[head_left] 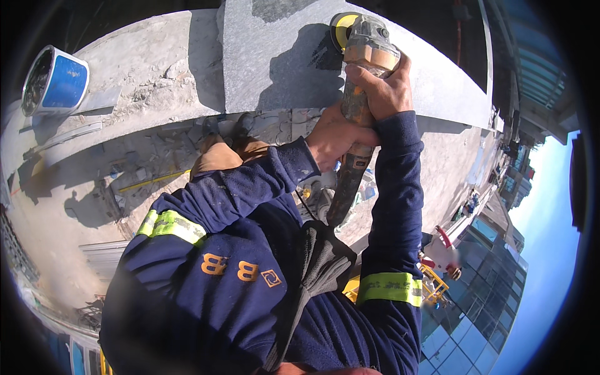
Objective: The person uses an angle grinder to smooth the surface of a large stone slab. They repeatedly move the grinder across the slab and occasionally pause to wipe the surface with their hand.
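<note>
Both my hands grip a worn, dusty angle grinder (360,103) with an orange and black body. My left hand (340,137) wraps round the middle of its body. My right hand (389,90) is closed higher up, just below the gear head. A disc with a yellow face (344,30) sits at the grinder's far end, over a smooth grey slab (250,81). Whether the disc touches the slab I cannot tell. The tool's tail points back toward my chest. Shadows of my hands and the grinder fall across the slab.
A blue and white bucket (64,82) stands at the far left on a rough concrete ledge (150,69). Below the ledge, rubble and a yellow strip (153,180) lie on the ground. Another person (442,253) is at the right, near a yellow frame (434,284).
</note>
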Motion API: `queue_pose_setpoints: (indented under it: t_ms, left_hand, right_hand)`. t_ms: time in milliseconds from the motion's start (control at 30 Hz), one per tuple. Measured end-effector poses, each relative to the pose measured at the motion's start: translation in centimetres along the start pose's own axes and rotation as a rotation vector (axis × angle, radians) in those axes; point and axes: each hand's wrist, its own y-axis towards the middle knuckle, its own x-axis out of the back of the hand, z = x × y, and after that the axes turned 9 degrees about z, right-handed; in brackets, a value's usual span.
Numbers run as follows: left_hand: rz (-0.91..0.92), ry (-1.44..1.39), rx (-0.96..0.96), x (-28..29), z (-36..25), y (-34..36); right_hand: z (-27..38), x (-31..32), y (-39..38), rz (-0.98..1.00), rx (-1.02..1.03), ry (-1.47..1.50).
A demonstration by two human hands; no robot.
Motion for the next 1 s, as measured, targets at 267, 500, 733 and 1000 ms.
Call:
queue_pose_setpoints:
  t_ms: [267,500,733,1000]
  left_hand:
    - [0.006,0.018,0.051,-0.1,0.5,1.0]
    - [0.041,0.124,0.247,-1.4,2.8,5.8]
    - [0.013,0.119,0.149,-0.5,1.2,3.0]
    - [-0.075,-0.017,0.044,0.6,-0.9,-2.1]
  right_hand:
    - [-0.4,1.0,0.1,-0.021,-0.033,-0.009]
    - [-2.8,5.3,0.6,-0.131,-0.195,0.014]
    - [-1.4,2.6,0.3,-0.071,-0.111,0.006]
    - [1.4,-1.7,-0.8,0.049,0.056,-0.015]
